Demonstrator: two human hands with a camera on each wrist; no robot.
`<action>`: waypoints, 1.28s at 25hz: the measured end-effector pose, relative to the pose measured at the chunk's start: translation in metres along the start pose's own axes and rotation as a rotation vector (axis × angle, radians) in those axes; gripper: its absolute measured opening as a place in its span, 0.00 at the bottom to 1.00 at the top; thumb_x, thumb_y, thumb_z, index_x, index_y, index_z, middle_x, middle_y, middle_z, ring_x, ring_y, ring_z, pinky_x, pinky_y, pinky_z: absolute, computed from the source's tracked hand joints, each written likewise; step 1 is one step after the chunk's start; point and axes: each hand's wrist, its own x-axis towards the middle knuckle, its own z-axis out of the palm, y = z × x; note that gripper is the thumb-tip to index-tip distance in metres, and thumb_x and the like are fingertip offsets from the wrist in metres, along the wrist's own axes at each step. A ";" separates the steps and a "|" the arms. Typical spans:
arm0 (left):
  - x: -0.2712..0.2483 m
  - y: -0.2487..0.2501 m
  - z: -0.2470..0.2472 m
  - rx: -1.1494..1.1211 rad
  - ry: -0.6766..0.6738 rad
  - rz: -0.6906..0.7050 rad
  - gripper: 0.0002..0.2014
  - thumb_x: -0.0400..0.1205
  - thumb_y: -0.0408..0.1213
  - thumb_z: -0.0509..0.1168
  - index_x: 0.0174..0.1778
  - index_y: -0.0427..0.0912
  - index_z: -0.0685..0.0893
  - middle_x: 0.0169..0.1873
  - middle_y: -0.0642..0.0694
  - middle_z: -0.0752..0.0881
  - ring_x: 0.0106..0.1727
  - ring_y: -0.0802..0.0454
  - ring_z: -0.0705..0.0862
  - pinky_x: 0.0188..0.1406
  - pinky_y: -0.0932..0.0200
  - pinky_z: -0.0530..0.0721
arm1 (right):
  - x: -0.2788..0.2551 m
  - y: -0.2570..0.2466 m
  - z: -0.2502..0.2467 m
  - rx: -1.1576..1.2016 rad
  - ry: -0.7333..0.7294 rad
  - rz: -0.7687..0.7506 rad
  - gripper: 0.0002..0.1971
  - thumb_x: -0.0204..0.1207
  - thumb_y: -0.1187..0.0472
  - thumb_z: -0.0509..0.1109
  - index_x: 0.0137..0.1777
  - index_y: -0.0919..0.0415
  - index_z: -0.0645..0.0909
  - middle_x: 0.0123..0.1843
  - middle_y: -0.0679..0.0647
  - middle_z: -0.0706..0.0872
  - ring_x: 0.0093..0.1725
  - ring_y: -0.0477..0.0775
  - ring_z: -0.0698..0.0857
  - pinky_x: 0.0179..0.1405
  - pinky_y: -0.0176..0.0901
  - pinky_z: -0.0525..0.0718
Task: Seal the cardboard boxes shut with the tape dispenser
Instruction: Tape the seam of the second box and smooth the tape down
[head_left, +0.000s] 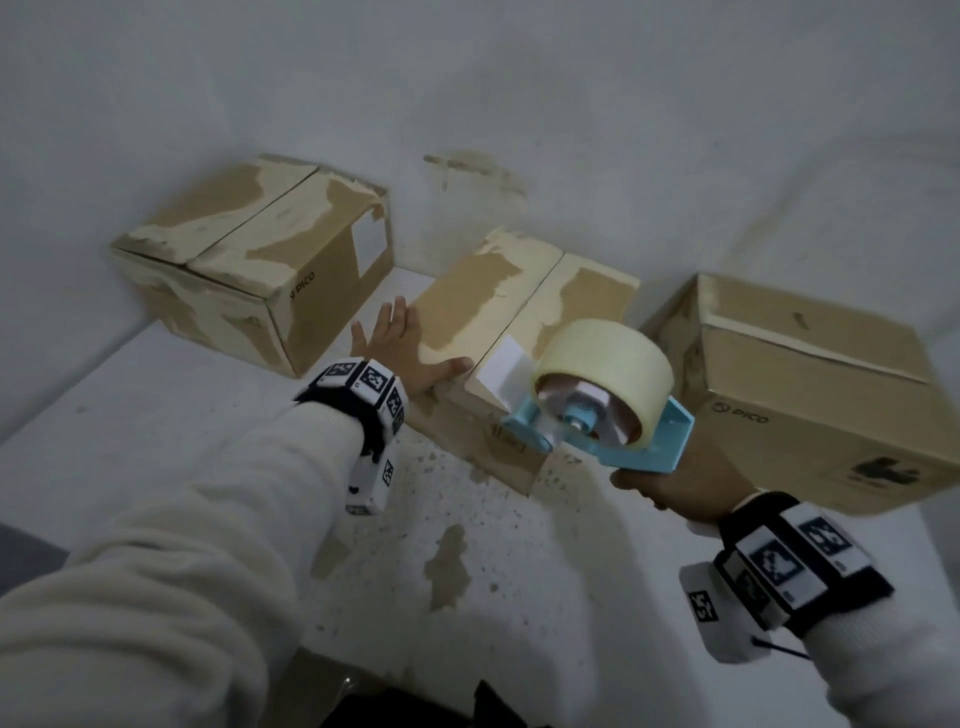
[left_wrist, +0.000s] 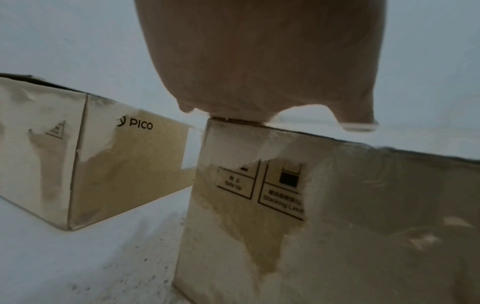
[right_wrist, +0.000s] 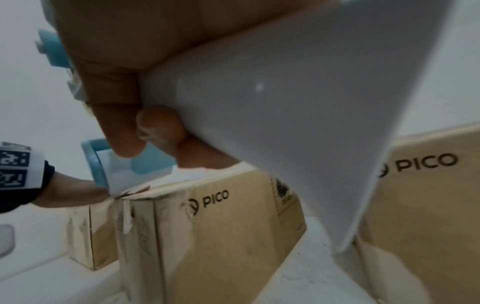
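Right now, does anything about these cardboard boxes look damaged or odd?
Yes. The three brown cardboard boxes, left, middle and right, are scuffed: pale patches where the brown surface layer has peeled off. The middle box's near corner is torn and crumpled. Brown scraps litter the white table.

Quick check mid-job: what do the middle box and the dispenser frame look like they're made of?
Middle box: brown cardboard, matte; its printed skin has peeled in pale patches. Dispenser frame: light blue, smooth, with moulded edges, probably plastic. The right hand grips its handle.
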 end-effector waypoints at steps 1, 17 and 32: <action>0.001 0.000 0.000 0.010 -0.009 -0.007 0.57 0.69 0.78 0.46 0.83 0.40 0.37 0.83 0.45 0.35 0.84 0.48 0.37 0.79 0.35 0.38 | -0.006 0.006 -0.005 -0.016 0.004 0.001 0.15 0.66 0.75 0.75 0.29 0.58 0.75 0.18 0.47 0.77 0.15 0.39 0.75 0.15 0.28 0.72; -0.047 0.092 0.025 0.116 0.052 0.206 0.40 0.85 0.52 0.52 0.81 0.36 0.35 0.83 0.40 0.35 0.84 0.44 0.36 0.81 0.39 0.39 | -0.007 0.051 -0.005 0.082 -0.034 -0.008 0.14 0.65 0.78 0.74 0.31 0.61 0.75 0.16 0.45 0.80 0.15 0.40 0.76 0.14 0.32 0.74; -0.050 0.107 0.045 0.129 0.056 0.166 0.47 0.79 0.66 0.50 0.82 0.38 0.38 0.83 0.43 0.37 0.84 0.47 0.37 0.82 0.40 0.39 | -0.041 0.082 -0.035 0.034 -0.016 0.005 0.12 0.65 0.75 0.75 0.39 0.61 0.76 0.26 0.49 0.79 0.18 0.39 0.77 0.18 0.35 0.75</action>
